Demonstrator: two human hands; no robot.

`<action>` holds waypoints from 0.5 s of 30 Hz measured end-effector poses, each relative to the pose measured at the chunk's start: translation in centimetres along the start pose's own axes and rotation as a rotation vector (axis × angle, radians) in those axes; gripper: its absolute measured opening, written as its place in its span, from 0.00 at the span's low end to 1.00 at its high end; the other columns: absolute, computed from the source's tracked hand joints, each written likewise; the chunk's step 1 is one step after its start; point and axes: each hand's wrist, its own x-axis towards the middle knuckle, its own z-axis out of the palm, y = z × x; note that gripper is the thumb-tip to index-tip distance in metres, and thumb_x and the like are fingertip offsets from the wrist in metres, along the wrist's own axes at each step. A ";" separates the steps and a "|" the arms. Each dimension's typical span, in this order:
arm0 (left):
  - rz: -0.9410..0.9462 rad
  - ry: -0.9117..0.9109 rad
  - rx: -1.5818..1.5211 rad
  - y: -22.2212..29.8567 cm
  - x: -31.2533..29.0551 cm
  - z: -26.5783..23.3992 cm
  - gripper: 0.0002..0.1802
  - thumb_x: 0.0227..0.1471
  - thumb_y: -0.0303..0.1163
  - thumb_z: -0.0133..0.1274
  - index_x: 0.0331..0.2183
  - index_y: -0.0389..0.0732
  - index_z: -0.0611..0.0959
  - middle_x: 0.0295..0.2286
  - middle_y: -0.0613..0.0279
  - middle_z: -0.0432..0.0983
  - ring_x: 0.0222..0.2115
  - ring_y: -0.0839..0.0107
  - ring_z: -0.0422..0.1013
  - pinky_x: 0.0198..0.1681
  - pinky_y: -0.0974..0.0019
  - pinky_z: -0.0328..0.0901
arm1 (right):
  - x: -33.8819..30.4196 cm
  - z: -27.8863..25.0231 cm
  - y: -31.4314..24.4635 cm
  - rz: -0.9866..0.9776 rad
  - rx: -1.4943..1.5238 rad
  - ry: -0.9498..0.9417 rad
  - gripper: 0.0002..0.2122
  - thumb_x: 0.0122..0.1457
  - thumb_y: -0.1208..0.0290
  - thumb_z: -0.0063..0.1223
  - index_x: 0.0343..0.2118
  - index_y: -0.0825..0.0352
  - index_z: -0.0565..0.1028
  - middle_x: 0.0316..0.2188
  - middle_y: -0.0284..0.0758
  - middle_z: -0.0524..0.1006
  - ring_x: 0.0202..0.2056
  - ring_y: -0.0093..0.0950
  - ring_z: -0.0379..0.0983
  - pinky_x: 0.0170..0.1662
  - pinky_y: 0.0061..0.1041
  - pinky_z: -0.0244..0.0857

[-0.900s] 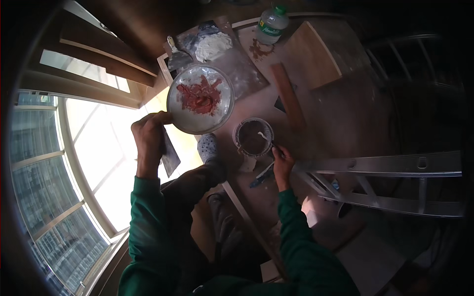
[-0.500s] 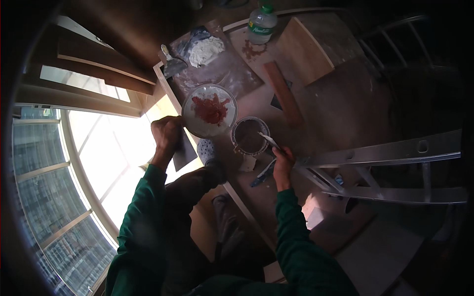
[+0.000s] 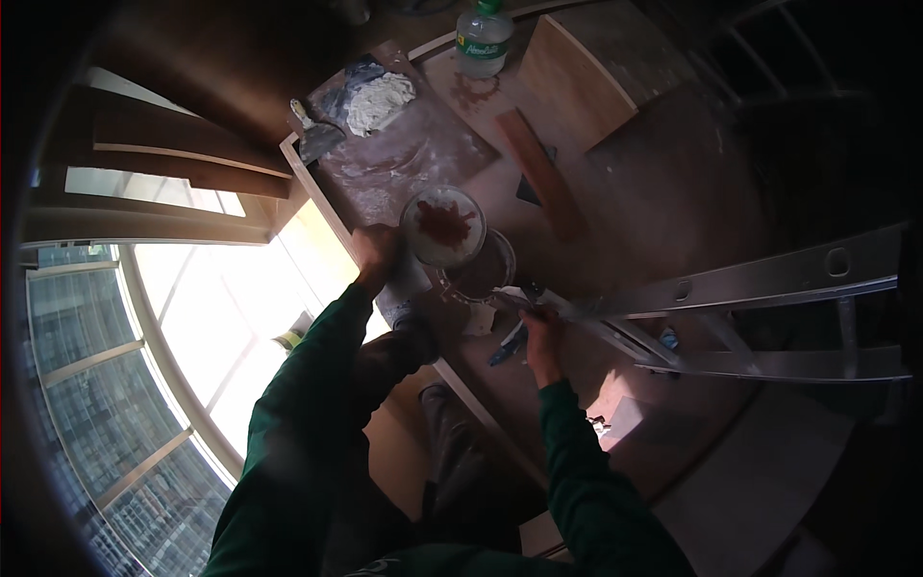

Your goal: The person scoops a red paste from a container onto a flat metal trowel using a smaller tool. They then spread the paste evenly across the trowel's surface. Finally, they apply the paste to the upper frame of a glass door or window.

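Observation:
My left hand [image 3: 377, 252] is closed on the edge of a round pale lid [image 3: 426, 248] with a smear of red paste [image 3: 444, 224] in its middle. The lid partly covers a round tub [image 3: 492, 271], whose inside looks dark reddish. In my right hand [image 3: 541, 332] is a tool with a flat pale blade [image 3: 514, 294], seemingly a putty knife, close to the tub's near rim; its handle is mostly hidden by my fingers. A blue-handled tool [image 3: 507, 347] lies just left of that hand.
A stained board [image 3: 423, 159] bears a heap of white putty [image 3: 381, 104] and a wide scraper [image 3: 315, 133]. Beyond stand a green-capped bottle [image 3: 483, 46] and a wooden panel [image 3: 579, 82]. A reddish wood strip [image 3: 541, 173] lies behind the tub. At right is a metal ladder [image 3: 760, 287]; bright windows are left.
My left hand has carried the lid right and nearer, from beside the tub to over it. My right hand has moved slightly nearer, its blade now at the tub's near rim.

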 end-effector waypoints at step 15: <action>0.301 -0.202 0.027 2.2 -1.3 8.4 0.09 0.42 0.32 0.54 0.22 0.38 0.84 0.24 0.52 0.79 0.25 0.53 0.76 0.28 0.56 0.69 | -5.3 -2.1 -6.1 -0.056 0.110 0.013 0.17 0.52 0.85 0.50 0.47 0.71 0.72 0.42 0.34 0.74 0.44 0.25 0.70 0.48 0.24 0.64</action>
